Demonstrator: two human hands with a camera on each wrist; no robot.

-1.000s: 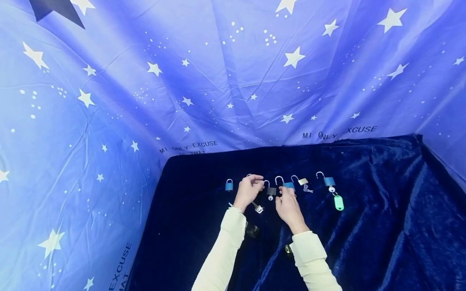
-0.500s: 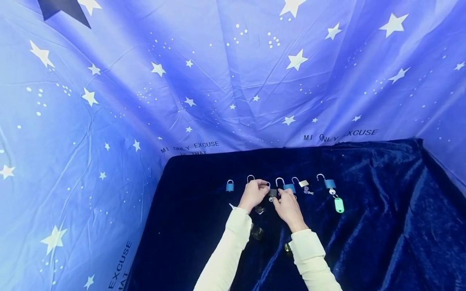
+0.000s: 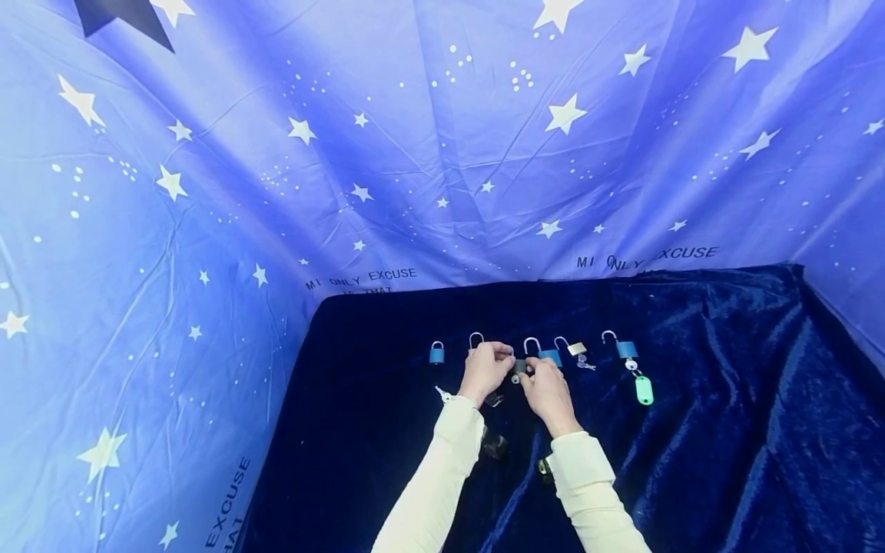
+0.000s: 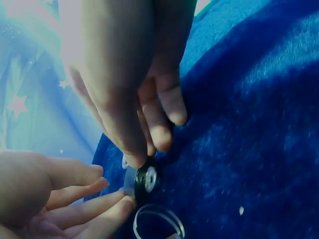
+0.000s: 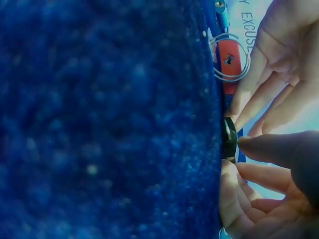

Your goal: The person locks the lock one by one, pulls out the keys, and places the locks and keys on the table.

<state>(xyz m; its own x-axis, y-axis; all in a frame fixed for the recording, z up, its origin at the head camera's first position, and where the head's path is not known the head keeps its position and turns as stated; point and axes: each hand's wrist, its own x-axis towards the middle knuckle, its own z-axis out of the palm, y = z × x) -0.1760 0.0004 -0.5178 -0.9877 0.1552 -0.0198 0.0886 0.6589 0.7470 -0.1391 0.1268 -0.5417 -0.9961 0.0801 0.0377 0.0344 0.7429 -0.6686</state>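
Both hands meet at a small dark padlock (image 3: pixel 521 366) near the middle of the row. My right hand (image 3: pixel 549 392) pinches its body between thumb and finger. From the other side, the fingers of my left hand (image 3: pixel 485 370) hold it at the shackle end and hide most of the shackle. A round-headed key (image 4: pixel 150 179) sticks out of the padlock's base in the left wrist view. Beside my left hand, a red padlock (image 5: pixel 229 55) with a wire ring (image 5: pixel 245 67) shows in the right wrist view.
A closed blue padlock (image 3: pixel 436 353) lies at the left. To the right are an open blue padlock (image 3: pixel 550 358), an open brass one (image 3: pixel 577 349) and another open blue one (image 3: pixel 625 349) with a green tag (image 3: pixel 644 390). Loose keys (image 3: pixel 443 395) lie by the left sleeve.
My left hand has moved right onto the dark padlock's shackle, uncovering the shackle to its left. My right hand has shifted slightly left onto the padlock's body.
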